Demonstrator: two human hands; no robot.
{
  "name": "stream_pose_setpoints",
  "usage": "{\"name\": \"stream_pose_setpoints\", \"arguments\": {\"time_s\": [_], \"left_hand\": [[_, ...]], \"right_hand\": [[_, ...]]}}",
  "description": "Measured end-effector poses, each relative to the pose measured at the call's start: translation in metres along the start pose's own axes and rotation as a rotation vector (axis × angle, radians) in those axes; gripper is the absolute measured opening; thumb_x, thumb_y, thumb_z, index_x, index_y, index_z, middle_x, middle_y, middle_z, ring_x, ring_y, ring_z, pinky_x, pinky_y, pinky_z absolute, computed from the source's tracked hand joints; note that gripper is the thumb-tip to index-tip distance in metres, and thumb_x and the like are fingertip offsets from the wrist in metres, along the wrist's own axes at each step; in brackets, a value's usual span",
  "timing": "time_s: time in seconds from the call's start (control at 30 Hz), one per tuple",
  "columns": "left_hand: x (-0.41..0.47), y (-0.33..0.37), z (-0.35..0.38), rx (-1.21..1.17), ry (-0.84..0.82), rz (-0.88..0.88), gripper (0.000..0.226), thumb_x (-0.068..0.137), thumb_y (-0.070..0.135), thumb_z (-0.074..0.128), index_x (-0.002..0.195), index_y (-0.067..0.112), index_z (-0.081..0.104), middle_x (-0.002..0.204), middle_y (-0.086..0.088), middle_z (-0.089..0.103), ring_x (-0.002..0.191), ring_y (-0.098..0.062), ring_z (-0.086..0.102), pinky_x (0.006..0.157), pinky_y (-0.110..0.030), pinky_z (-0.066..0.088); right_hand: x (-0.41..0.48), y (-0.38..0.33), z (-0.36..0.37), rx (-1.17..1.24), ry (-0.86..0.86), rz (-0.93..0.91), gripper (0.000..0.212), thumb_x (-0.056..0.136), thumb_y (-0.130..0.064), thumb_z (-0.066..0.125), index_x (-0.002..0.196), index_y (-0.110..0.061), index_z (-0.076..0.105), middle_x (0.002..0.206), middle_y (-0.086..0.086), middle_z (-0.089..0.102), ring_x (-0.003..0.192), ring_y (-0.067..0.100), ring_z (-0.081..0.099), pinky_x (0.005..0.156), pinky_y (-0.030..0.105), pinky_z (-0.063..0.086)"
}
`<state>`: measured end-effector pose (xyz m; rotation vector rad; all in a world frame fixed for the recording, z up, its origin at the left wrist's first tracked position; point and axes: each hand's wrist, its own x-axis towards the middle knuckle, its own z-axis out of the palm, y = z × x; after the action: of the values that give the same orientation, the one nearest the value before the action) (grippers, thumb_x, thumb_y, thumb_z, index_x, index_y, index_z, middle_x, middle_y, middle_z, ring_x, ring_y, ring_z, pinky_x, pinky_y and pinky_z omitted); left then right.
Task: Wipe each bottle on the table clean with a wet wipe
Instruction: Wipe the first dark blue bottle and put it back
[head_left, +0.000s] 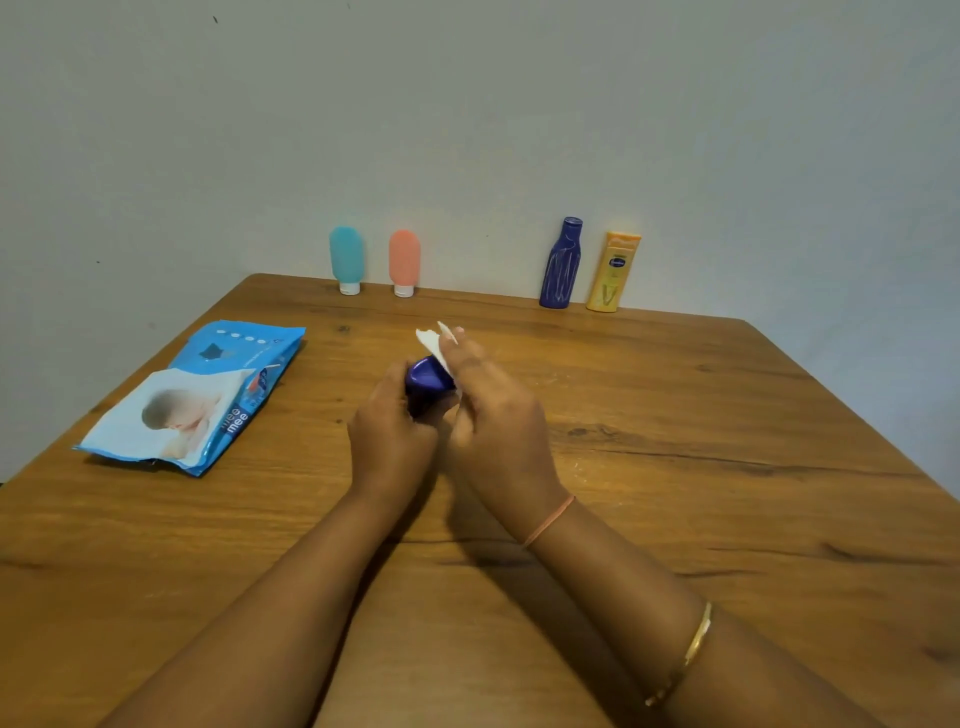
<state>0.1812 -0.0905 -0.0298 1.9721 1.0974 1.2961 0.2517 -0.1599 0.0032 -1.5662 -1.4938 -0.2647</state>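
My left hand (390, 435) grips a small purple bottle (427, 378) above the middle of the table; most of the bottle is hidden by both hands. My right hand (496, 410) presses a white wet wipe (432, 343) against the bottle's right side, and a corner of the wipe sticks out past the fingertips. Along the back edge by the wall stand a teal bottle (346, 258), a salmon-pink bottle (404, 261), a dark blue bottle (561, 263) and a yellow bottle (614, 272).
A blue wet-wipe pack (200, 396) lies on the left part of the wooden table (701, 441), its flap towards the far end. A plain wall stands right behind the row of bottles. Bracelets sit on my right wrist and forearm.
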Motion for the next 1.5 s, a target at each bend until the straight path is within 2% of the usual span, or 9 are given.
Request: {"name": "stream_pose_setpoints", "arguments": {"time_s": [0.1, 0.27, 0.4, 0.57, 0.63, 0.77, 1.0, 1.2, 1.5], "left_hand": [[0.001, -0.003, 0.001, -0.060, 0.026, -0.080, 0.043, 0.075, 0.019, 0.073, 0.114, 0.012, 0.057, 0.102, -0.002, 0.067, 0.094, -0.022, 0.061, 0.081, -0.038, 0.050], [0.002, 0.004, -0.001, -0.168, 0.031, -0.120, 0.043, 0.071, 0.023, 0.077, 0.108, 0.013, 0.058, 0.095, 0.009, 0.060, 0.091, -0.011, 0.057, 0.078, -0.029, 0.044], [0.002, 0.004, 0.001, -0.184, 0.023, -0.113, 0.037, 0.071, 0.020, 0.078, 0.101, 0.018, 0.057, 0.091, 0.009, 0.060, 0.087, -0.010, 0.056, 0.074, -0.025, 0.042], [0.000, 0.002, 0.001, -0.128, 0.002, -0.110, 0.010, 0.083, 0.016, 0.060, 0.089, 0.007, 0.059, 0.077, -0.006, 0.062, 0.076, -0.026, 0.060, 0.065, -0.036, 0.047], [0.001, 0.000, -0.001, -0.046, 0.001, -0.059, 0.008, 0.088, 0.018, 0.053, 0.088, 0.011, 0.057, 0.069, 0.011, 0.052, 0.066, -0.012, 0.053, 0.057, -0.016, 0.040], [0.002, -0.001, -0.002, 0.073, 0.016, 0.016, 0.007, 0.088, 0.009, 0.054, 0.092, 0.015, 0.057, 0.070, 0.016, 0.047, 0.061, 0.000, 0.044, 0.053, -0.011, 0.035], [0.001, -0.001, -0.001, -0.075, -0.010, 0.031, 0.032, 0.083, 0.010, 0.063, 0.113, 0.018, 0.056, 0.089, 0.011, 0.057, 0.081, -0.007, 0.056, 0.066, -0.017, 0.042], [0.000, 0.001, -0.006, -0.037, 0.031, 0.020, 0.015, 0.090, 0.013, 0.056, 0.090, 0.028, 0.052, 0.075, 0.017, 0.054, 0.068, 0.006, 0.051, 0.060, 0.000, 0.038], [0.007, -0.012, -0.001, -0.009, 0.071, 0.233, 0.042, 0.070, -0.018, 0.050, 0.098, 0.011, 0.063, 0.126, -0.003, 0.054, 0.133, -0.023, 0.034, 0.107, -0.035, 0.029]], "right_hand": [[0.008, -0.009, -0.010, 0.441, 0.054, 0.379, 0.040, 0.092, 0.002, 0.045, 0.128, -0.011, 0.054, 0.114, 0.001, 0.064, 0.095, 0.008, 0.059, 0.079, 0.011, 0.048], [0.026, -0.008, -0.024, 0.998, 0.192, 0.823, 0.023, 0.091, -0.001, 0.048, 0.097, -0.021, 0.057, 0.107, 0.004, 0.063, 0.097, 0.019, 0.060, 0.079, 0.034, 0.052], [0.036, -0.014, -0.030, 0.960, 0.149, 0.598, 0.025, 0.090, 0.002, 0.047, 0.092, -0.018, 0.061, 0.097, 0.003, 0.063, 0.087, 0.013, 0.061, 0.067, 0.027, 0.052], [0.026, -0.010, -0.005, -0.121, 0.026, -0.252, 0.027, 0.080, -0.014, 0.047, 0.097, -0.008, 0.068, 0.105, 0.014, 0.060, 0.095, 0.023, 0.054, 0.074, 0.035, 0.047], [0.020, -0.002, 0.004, -0.421, 0.011, -0.468, 0.029, 0.082, -0.023, 0.048, 0.100, -0.009, 0.068, 0.105, 0.013, 0.064, 0.095, 0.028, 0.056, 0.074, 0.038, 0.043], [0.019, 0.014, 0.003, -0.429, -0.022, -0.392, 0.034, 0.088, -0.027, 0.047, 0.112, -0.009, 0.062, 0.110, 0.012, 0.062, 0.101, 0.029, 0.058, 0.078, 0.041, 0.046], [0.022, 0.006, 0.005, 0.418, -0.017, 0.105, 0.025, 0.095, -0.021, 0.045, 0.112, -0.012, 0.061, 0.108, 0.003, 0.061, 0.102, 0.009, 0.053, 0.088, 0.028, 0.046], [0.011, 0.010, 0.009, -0.108, -0.116, -0.227, 0.037, 0.089, -0.022, 0.040, 0.119, -0.011, 0.057, 0.120, 0.009, 0.059, 0.115, 0.026, 0.051, 0.093, 0.034, 0.045], [0.022, 0.003, -0.007, 0.673, -0.295, 0.782, 0.021, 0.089, -0.028, 0.060, 0.103, -0.014, 0.058, 0.102, 0.010, 0.062, 0.095, 0.025, 0.064, 0.077, 0.044, 0.058]]}}
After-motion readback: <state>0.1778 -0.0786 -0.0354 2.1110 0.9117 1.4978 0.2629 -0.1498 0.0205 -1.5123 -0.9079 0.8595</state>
